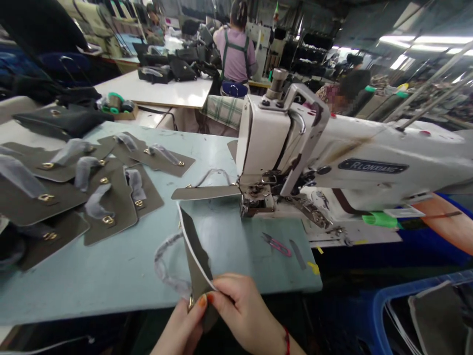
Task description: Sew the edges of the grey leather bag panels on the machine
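Both of my hands pinch the lower end of a grey-brown panel (196, 246) with a white edge, at the table's front edge. My left hand (183, 320) grips it from the left, beside a gold ring. My right hand (246, 308) holds the edge between thumb and fingers. A plastic-wrapped handle (162, 266) hangs in a loop off the panel's left side. Another panel (207, 192) with a wrapped handle lies beyond, its right end by the head of the white sewing machine (262, 143).
Several panels with wrapped handles (107, 207) overlap on the table (111, 276) at left. Pink snips (276, 245) and a grey strip (297, 254) lie right of centre. A blue bin (380, 305) stands lower right. A person (236, 54) is at a far table.
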`<action>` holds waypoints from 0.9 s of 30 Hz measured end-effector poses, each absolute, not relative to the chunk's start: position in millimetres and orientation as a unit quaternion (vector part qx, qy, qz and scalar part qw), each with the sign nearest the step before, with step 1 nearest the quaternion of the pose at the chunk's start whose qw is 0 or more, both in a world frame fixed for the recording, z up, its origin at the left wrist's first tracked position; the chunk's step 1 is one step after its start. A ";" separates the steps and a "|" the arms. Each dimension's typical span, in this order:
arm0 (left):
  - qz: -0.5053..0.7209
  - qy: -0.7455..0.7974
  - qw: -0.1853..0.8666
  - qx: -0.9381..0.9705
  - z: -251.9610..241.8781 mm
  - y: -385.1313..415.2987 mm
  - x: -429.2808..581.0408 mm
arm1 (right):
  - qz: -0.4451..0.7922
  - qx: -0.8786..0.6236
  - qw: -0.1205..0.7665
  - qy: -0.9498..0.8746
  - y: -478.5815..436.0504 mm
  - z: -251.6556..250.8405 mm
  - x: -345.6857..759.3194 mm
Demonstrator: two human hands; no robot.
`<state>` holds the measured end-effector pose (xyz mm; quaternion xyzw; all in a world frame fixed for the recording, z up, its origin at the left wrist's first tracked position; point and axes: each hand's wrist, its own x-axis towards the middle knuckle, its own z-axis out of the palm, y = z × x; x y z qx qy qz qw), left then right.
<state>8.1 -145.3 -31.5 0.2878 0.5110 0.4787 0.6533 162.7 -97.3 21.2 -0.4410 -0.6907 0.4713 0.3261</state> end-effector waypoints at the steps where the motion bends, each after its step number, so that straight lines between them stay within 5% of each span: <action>1: 0.480 0.500 0.669 0.268 -23.7 -133.5 10.6 | 0.471 -0.445 0.340 -0.682 -94.6 25.6 160.8; 13: 0.495 0.423 0.698 0.299 17.2 14.8 48.2 | 0.541 -0.546 0.427 -0.475 -20.2 18.2 177.5; 27: 0.522 0.446 0.639 0.348 12.7 63.5 63.2 | 0.513 -0.573 0.503 -0.394 7.8 -7.5 172.1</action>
